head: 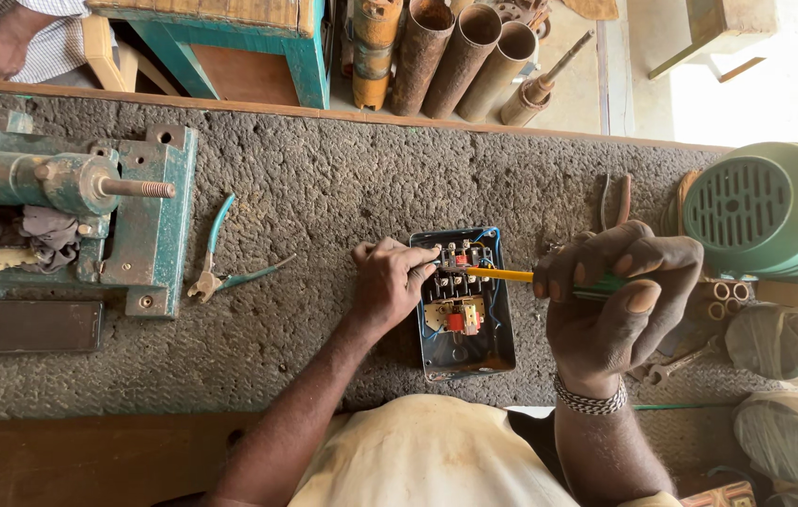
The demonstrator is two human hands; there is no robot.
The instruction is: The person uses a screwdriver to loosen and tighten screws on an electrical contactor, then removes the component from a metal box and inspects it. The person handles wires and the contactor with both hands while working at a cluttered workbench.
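Closest to the camera, my right hand is gripping a screwdriver with a green handle and a yellow shaft, fingers wrapped tight around the handle, and a metal bracelet is sitting on that wrist. I am holding the shaft level and pointing it left, so that its tip is reaching the row of terminals in the upper half of the open switch box. My left hand is resting on the left wall of that box, fingers curled narrow, fingertips touching the terminal block at its upper left. I am keeping the box flat on the rough grey worktop, near the middle and toward the near edge. Green-handled pliers are lying open to the left of the box, well apart from it. A green vise is standing at the left edge, with a rag bunched in it. A pale green motor is sitting at the right edge. Rusty pipes are standing beyond the far edge.
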